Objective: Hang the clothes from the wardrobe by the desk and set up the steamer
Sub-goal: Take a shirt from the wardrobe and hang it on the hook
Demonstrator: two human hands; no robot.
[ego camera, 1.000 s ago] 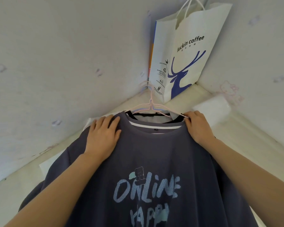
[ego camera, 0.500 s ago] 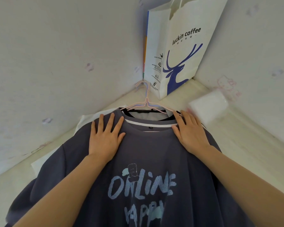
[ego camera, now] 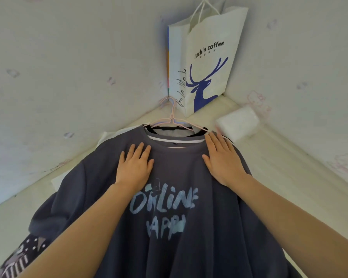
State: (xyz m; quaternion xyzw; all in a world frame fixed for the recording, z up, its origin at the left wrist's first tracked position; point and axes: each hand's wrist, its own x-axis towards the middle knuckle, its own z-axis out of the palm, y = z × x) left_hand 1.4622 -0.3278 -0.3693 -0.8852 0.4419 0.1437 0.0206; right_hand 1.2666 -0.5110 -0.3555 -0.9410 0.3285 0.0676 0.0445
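A dark blue-grey T-shirt point(ego camera: 177, 233) with pale blue "ONLINE" lettering hangs on thin pink and blue hangers point(ego camera: 172, 119) hooked near the room corner. A black garment shows inside its collar, behind it. My left hand point(ego camera: 136, 164) lies flat on the shirt's chest left of the collar, fingers spread. My right hand point(ego camera: 222, 158) lies flat on the shirt's right shoulder, fingertips at the hanger's end. Neither hand grips anything. No steamer is in view.
A white paper bag point(ego camera: 207, 63) with a blue deer and "luckin coffee" hangs in the corner above the hangers. A white wrapped packet point(ego camera: 237, 124) sits on the cream ledge point(ego camera: 289, 163) at right. Patterned fabric point(ego camera: 18, 257) shows at lower left.
My right hand let go of the hanger's end and flattened on the shoulder. Both hands slid down the shirt front, smoothing it. The view tilted, showing more of the paper bag.
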